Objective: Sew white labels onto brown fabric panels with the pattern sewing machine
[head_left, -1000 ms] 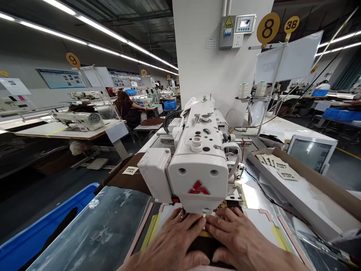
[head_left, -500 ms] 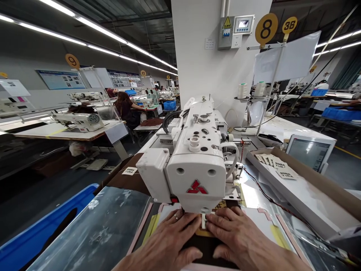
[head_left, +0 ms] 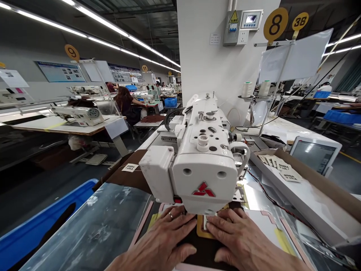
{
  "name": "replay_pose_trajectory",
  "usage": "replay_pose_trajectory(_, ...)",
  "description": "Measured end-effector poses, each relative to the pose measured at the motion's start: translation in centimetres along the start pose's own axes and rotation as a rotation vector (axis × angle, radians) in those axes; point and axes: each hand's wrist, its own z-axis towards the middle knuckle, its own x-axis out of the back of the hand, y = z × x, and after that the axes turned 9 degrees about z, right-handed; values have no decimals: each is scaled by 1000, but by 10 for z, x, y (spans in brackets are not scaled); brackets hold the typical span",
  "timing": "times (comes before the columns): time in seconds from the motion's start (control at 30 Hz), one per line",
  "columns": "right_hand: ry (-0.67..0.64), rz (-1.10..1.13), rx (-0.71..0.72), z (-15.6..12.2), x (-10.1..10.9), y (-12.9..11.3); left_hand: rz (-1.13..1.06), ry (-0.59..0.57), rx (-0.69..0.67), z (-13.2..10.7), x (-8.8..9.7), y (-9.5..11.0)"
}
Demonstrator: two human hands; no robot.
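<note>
Both hands, left hand (head_left: 162, 244) and right hand (head_left: 242, 242), press flat with fingers spread on dark fabric (head_left: 204, 250); fingertips just below the sewing machine (head_left: 204, 177) head risk a needle strike.

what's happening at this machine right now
A person sits at a white sewing machine, both hands flat on a dark brown fabric piece under its head. The left hand and right hand press it down on either side of a small label by the needle. More labels lie in a tray to the right.
</note>
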Motion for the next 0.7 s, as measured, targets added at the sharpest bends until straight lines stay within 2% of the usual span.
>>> replay_pose_trajectory(0.43,59,-84,111,2,-10,8,-59,9,-6,1,-1,-3)
replay_pose_trajectory(0.7,47,-83,90,2,-11,8,-58,-54,33,1,1,0)
